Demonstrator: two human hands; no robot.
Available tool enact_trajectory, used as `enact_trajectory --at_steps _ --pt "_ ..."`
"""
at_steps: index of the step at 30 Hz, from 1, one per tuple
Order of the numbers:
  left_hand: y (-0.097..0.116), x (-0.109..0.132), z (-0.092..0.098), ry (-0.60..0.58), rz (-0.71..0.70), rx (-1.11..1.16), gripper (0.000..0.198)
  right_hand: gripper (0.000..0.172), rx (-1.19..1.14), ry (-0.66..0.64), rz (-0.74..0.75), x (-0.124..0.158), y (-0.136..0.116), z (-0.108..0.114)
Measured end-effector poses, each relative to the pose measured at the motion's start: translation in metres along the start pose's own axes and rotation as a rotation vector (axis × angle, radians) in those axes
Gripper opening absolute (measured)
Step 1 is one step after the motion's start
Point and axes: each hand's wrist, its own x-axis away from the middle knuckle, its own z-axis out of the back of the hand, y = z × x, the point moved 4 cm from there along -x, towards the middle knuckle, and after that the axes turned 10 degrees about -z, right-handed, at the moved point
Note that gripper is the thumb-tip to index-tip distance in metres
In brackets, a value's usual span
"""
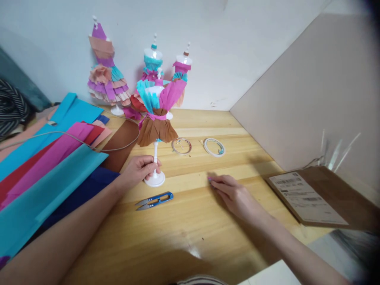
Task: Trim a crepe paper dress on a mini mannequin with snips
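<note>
My left hand (142, 169) is closed around the white post of a mini dress form (156, 152), just above its round base. The form wears a pleated brown crepe-paper skirt (157, 130), a pink tie at the waist, and a turquoise and pink top. Over the table to the right, my right hand (234, 194) is pinched, with a tiny bluish bit (210, 180) at its fingertips, too small to name. Blue thread snips (154, 200) lie in front of the form's base. Two small round trays, one with beads (182, 146) and one whitish (214, 147), sit behind my right hand.
Several dressed mini forms stand by the wall, one in a tiered dress (108, 75) at left. Folded crepe-paper sheets (53, 190) cover the left side, a thin cord (71, 139) crossing them. A cardboard box (332, 194) with a label lies at right.
</note>
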Motion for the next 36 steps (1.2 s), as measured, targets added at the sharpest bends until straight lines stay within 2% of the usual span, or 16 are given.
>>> enact_trajectory --at_steps 3,5,9,11,13,16,20,25,31,36 --pt "0.000 0.000 0.000 -0.004 0.000 0.008 0.027 0.029 0.056 0.078 -0.087 0.025 -0.001 0.005" --pt "0.001 -0.001 -0.001 -0.010 0.001 0.015 0.026 0.026 0.035 0.092 -0.119 0.041 -0.014 0.002" --pt "0.001 -0.002 -0.002 -0.013 0.004 0.024 0.026 0.017 -0.268 -0.078 -0.044 0.061 -0.063 -0.015" --pt "0.001 -0.003 -0.002 -0.013 0.006 0.027 0.026 0.016 -0.339 -0.086 -0.022 0.064 -0.081 -0.019" --pt "0.001 -0.003 -0.003 -0.015 0.008 0.033 0.026 0.016 -0.355 -0.070 -0.017 0.060 -0.087 -0.023" --pt "0.000 -0.003 -0.002 -0.013 0.008 0.041 0.025 0.015 -0.322 0.003 -0.068 0.040 -0.075 -0.029" --pt "-0.002 -0.002 -0.002 -0.015 0.006 0.044 0.025 0.015 -0.254 0.155 -0.222 -0.001 -0.035 -0.036" --pt "-0.003 -0.002 -0.002 -0.022 0.006 0.047 0.027 0.015 -0.216 0.200 -0.298 -0.049 0.003 -0.036" --pt "-0.002 -0.003 -0.002 -0.033 0.013 0.050 0.027 0.015 -0.235 0.182 -0.251 -0.092 0.010 -0.033" --pt "-0.001 -0.003 -0.002 -0.025 0.018 0.047 0.026 0.015 -0.215 0.132 -0.143 -0.108 0.002 -0.038"
